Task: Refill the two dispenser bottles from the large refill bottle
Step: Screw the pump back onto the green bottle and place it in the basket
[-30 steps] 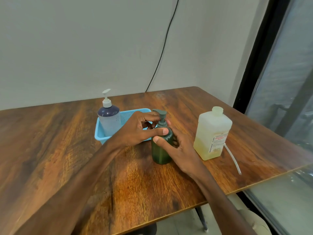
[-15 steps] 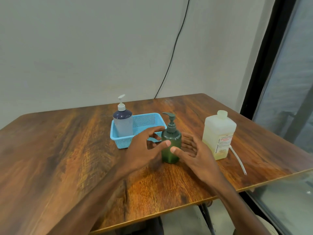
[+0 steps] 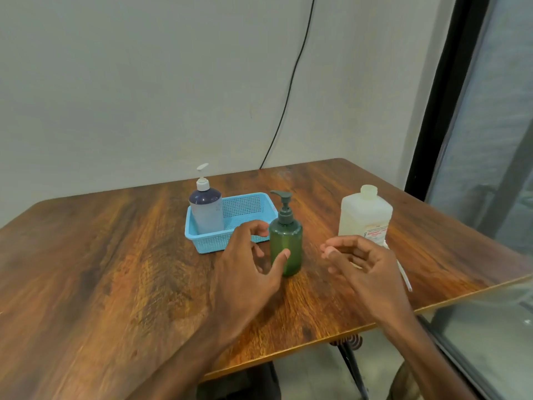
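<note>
My left hand [image 3: 248,264] is loose, with the fingers spread. It sits just left of the green pump bottle [image 3: 287,246]. My thumb is in front of the bottle, but I cannot tell if it touches. My right hand [image 3: 363,264] hangs over the table [image 3: 115,255] with soft, curled fingers and holds nothing.

The left side of the table is wide bare wood. On the right, the near edge is close. A thin white tube [image 3: 403,274] lies near that edge. Past the right side is a window [image 3: 490,168].

The green bottle stands up straight on the wood, just beside the right end of the blue basket [image 3: 248,209]. The basket holds one grey bottle with a white pump [image 3: 207,215] in its left end. The big refill bottle [image 3: 364,215] stands to the right, behind my right hand. Its walls are milky, so I cannot tell how full it is.
</note>
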